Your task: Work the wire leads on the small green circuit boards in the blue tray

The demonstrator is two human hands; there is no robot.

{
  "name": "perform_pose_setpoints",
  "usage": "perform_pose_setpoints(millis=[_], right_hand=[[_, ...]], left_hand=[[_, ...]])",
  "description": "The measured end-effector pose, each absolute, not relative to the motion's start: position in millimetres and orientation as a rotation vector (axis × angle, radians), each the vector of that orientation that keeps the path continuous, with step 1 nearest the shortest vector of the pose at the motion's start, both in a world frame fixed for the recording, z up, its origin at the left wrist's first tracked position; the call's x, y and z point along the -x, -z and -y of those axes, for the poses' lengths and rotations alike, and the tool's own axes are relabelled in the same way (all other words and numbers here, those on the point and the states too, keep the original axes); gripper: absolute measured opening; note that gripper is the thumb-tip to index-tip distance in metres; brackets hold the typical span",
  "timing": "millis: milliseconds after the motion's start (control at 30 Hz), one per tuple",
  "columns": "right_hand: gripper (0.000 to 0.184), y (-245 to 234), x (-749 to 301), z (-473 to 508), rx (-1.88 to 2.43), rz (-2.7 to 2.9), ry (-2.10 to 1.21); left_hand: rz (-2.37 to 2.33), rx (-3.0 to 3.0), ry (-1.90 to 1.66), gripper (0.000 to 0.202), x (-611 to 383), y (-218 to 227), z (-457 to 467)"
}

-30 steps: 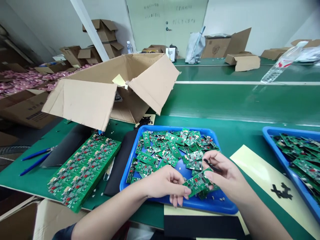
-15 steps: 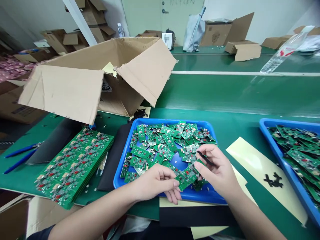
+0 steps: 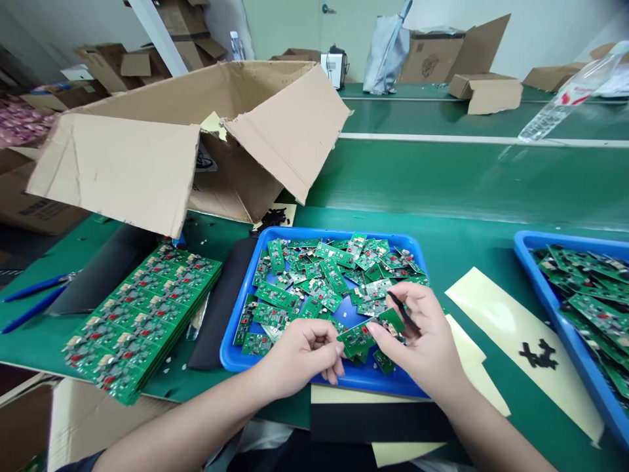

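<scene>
A small green circuit board is held above the near part of a blue tray. My right hand pinches the board's right end between thumb and fingers. A thin black strip is also in that hand, lying along the fingers. My left hand is closed, thumb against curled fingers, at the board's left end; its fingertips partly hide the contact. Many similar loose boards lie jumbled in the tray beneath and beyond my hands.
Left of the tray stand a black pad, stacked board panels and blue-handled pliers. An open carton rises behind. At right are pale yellow backing sheets, black pieces and another blue tray of boards.
The held board has shifted slightly left and up and is tilted differently. My left thumb has slid from over the board to its left edge. The view has shifted a little.
</scene>
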State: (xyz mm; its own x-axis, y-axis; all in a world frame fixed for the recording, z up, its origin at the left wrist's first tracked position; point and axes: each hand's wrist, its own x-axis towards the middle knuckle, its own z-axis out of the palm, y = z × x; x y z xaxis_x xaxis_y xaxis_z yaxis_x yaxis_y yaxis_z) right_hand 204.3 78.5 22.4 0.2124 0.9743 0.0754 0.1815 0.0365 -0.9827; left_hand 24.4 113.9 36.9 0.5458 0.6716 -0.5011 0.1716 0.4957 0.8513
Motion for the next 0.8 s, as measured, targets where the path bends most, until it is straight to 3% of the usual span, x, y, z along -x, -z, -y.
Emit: perform_pose_setpoints(millis=[800], right_hand=[[0.032,-8,-203,-78,1.405,1.323,-0.772]], left_hand=[[-1.048,-1.053,-0.408,0.022,-27,-29,-108]])
